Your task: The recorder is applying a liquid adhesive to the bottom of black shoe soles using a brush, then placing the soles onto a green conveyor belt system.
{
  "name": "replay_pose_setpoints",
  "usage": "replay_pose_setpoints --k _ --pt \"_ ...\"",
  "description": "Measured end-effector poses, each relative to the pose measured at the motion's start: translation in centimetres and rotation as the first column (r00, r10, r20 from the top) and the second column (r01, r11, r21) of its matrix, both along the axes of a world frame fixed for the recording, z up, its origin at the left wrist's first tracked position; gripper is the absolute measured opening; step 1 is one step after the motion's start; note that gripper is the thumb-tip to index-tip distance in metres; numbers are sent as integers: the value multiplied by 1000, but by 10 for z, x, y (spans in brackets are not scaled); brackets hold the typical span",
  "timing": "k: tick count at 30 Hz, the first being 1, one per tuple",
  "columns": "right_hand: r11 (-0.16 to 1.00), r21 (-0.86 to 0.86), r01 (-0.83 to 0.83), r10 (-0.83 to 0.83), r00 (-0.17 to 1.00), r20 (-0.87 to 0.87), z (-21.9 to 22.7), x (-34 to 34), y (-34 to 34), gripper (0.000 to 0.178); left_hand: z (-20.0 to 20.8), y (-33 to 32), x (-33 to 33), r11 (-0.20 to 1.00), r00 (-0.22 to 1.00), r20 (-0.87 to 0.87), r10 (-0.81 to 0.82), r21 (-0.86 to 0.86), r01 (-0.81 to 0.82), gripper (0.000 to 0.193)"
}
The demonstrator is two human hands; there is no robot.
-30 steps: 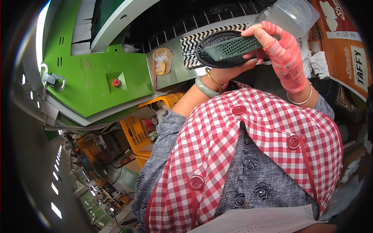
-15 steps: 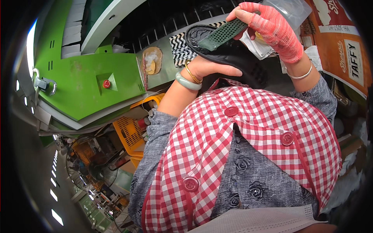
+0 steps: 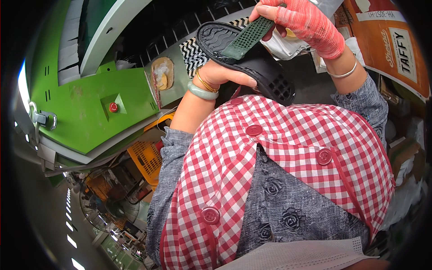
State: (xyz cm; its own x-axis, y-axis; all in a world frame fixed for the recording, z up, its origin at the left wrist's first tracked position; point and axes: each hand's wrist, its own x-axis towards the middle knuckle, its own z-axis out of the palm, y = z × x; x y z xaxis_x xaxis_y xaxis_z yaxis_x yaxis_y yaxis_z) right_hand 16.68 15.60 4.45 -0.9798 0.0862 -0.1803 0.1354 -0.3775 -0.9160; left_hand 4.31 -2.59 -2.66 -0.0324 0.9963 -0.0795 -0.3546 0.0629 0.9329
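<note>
Head view: left hand [image 3: 225,76] grips black sandal [image 3: 252,63] from below, fingers curled round its edge. Right hand [image 3: 301,22], wrapped in red tape, pinches dark green sole strip [image 3: 247,38] against the sandal's treaded sole. Sandal sits just above the red checked apron [image 3: 288,148], right of the green machine [image 3: 85,108]. Orange carton [image 3: 391,49] crowds the sandal's right; little free room either side.

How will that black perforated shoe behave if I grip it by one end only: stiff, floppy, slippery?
The black shoe probably flexes somewhat: it looks like moulded foam or rubber. Likely light for its size, since the left hand holds it up from one side. The ridged sole should resist slipping. The right hand presses a green ribbed strip against it.
</note>
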Motion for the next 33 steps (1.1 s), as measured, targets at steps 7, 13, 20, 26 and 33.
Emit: replay_pose_setpoints --k 7,13,20,26,33 --pt "998 25 56 -55 998 -30 -12 10 6 16 -10 6 -4 1000 1000 10 -11 8 11 66" --pt "946 321 40 -60 997 52 -3 22 10 19 -16 6 -14 999 997 61 -40 18 39 58" --pt "903 69 424 -420 905 -59 -37 29 16 19 -32 6 -12 908 862 304 406 -243 -341 38" --pt "494 602 627 -423 779 -463 -55 22 -13 11 -33 -4 -7 943 801 497 334 -169 -288 55" --pt "-207 588 782 -99 581 -808 -60 8 -16 20 -11 -4 5 925 842 383 379 -185 -332 66"
